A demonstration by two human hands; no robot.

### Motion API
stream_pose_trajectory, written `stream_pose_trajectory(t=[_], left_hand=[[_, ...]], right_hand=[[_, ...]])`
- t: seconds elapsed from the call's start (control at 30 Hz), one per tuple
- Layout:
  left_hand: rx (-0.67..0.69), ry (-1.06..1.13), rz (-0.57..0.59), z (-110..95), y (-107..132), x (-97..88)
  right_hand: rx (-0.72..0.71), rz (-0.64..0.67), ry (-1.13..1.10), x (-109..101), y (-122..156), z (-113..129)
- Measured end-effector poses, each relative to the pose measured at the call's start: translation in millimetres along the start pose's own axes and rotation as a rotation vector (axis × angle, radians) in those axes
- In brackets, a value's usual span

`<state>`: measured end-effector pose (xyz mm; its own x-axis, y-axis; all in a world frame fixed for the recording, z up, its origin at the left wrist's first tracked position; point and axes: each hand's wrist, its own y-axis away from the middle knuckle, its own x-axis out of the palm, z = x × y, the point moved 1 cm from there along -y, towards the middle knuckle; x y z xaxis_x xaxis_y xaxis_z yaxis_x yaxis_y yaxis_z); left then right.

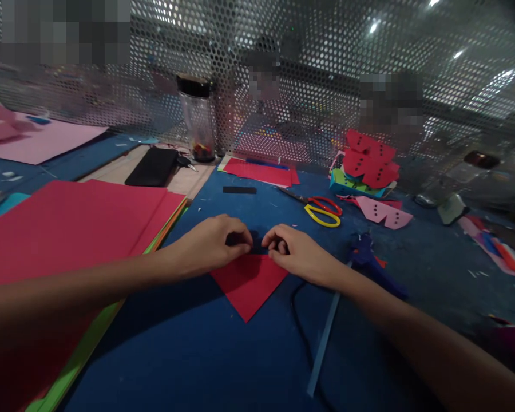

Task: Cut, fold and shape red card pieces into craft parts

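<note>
A folded piece of red paper (249,289) lies on the blue table, shaped like a triangle with its point toward me. My left hand (223,243) is closed at the left part of its far edge, thumb and fingers pinched together. Close by, my right hand (298,254) has curled fingers, with the thumb against the right part of that same edge. The fingertips of the two hands are a small gap apart. Beyond them are a dark strip (239,190) and scissors (324,212) with red and yellow handles. A blue glue gun (375,266) lies beside my right forearm.
Stacked coloured sheets (81,223) lie at left, partly under my left arm. Behind stand a black wallet-like case (152,166), a lidded bottle (198,123) and a perforated metal screen (300,114). Punched red paper pieces (369,160) sit at right. A pale stick (325,343) lies near a cable.
</note>
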<state>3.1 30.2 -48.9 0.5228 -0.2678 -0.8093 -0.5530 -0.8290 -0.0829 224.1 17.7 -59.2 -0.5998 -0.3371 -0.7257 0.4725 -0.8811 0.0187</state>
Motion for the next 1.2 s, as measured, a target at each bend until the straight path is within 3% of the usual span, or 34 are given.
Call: stream_pose_trajectory(t=[0.23, 0.7, 0.9, 1.2], left_hand=[[0.096, -0.054, -0.074, 0, -12, 17.2], [0.11, -0.091, -0.088, 7, -7, 23.0], [0.157, -0.079, -0.042, 11, -6, 17.4], [0.196, -0.037, 0.153, 20, -8, -2.3]], right_hand=[[0.013, -0.011, 0.022, 0, 0, 2], [0.004, -0.021, 0.019, 2, 0, 0], [0.012, -0.024, 0.021, 1, 1, 2], [-0.009, -0.02, -0.001, 0, 2, 1]])
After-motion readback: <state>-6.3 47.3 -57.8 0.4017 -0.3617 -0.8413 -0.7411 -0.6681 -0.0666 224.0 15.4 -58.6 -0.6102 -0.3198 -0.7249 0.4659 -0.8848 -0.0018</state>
